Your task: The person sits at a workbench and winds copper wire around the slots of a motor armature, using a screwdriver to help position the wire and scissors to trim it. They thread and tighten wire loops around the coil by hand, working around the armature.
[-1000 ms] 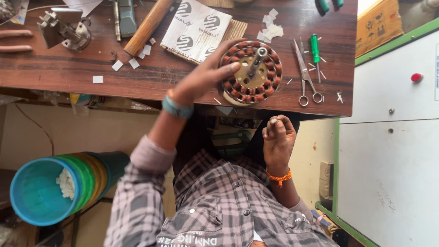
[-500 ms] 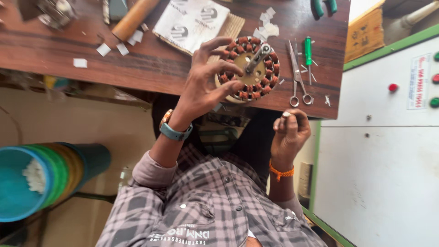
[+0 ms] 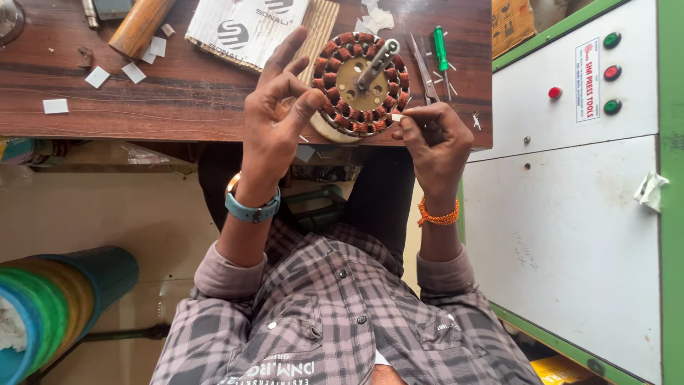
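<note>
Workshop corner, seen from above: dark brown wooden table (image 3: 178, 93) across the top of the frame, pale floor below, grey-white machine cabinet (image 3: 570, 214) with green trim at right.

1. Stack of blue and green plastic tubs (image 3: 50, 314), lower left, on the floor.
2. Small white paper slips (image 3: 96, 77), scattered on the table, upper left.
3. Round wooden handle (image 3: 141, 25), lying slantwise at the top edge, upper left.
4. White printed cardboard sheet (image 3: 246, 32), flat on the table, top centre-left.
5. Left hand (image 3: 274, 128), teal watch at the wrist. Grip spread wide and holding nothing; thumb and forefinger rest against the left rim of item 6, steadying it.
6. Round copper-wound motor stator with brass centre and steel shaft (image 3: 363, 82), top centre, at the table's near edge on a pale disc. Every visible slot around the ring carries reddish-brown winding, so winding looks complete; judged stage is insulating or finishing slot by slot, with most of the ring apparently yet to be visited.
7. Right hand (image 3: 434, 139), orange bead band at the wrist. Grip pinched tight on a small white paper slip (image 3: 396, 117), its tip at the stator's lower right rim; whether it has entered a slot cannot be told.
8. Steel scissors (image 3: 422, 64) and green-handled screwdriver (image 3: 441, 48), just right of the stator.
9. Red and green push buttons (image 3: 610, 71) on the cabinet, upper right.
</note>
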The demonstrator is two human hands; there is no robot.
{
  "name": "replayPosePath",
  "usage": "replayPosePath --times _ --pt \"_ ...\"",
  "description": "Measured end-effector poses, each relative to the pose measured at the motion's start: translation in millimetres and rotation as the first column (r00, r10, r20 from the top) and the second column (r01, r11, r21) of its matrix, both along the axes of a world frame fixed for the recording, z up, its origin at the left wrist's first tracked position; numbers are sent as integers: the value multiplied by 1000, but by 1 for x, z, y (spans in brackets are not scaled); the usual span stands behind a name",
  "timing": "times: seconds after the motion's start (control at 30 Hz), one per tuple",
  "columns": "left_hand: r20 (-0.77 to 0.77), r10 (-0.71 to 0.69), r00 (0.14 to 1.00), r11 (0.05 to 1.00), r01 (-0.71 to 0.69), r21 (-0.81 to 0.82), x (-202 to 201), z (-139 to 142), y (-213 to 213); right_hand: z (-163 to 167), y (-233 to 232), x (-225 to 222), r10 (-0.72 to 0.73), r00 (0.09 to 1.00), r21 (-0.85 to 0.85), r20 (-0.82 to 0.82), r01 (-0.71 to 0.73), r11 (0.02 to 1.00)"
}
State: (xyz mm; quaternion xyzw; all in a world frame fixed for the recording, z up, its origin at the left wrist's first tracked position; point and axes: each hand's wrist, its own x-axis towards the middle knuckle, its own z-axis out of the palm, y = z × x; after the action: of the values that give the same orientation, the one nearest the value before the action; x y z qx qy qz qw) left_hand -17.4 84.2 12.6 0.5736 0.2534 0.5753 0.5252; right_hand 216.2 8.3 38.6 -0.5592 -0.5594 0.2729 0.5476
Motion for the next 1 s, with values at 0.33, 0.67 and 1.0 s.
replayPosePath --times 0.33,0.67,1.0 --pt "-143 67 987 987 -45 155 6 5 -8 50 0 -27 35 768 -102 640 40 994" --pt "-49 39 998 996 -35 81 14 3 -10 66 5 -44 45 710 -170 703 106 980" --pt "169 -178 969 984 175 33 7 -15 4 87 26 -9 380 766 -483 519 -105 869"
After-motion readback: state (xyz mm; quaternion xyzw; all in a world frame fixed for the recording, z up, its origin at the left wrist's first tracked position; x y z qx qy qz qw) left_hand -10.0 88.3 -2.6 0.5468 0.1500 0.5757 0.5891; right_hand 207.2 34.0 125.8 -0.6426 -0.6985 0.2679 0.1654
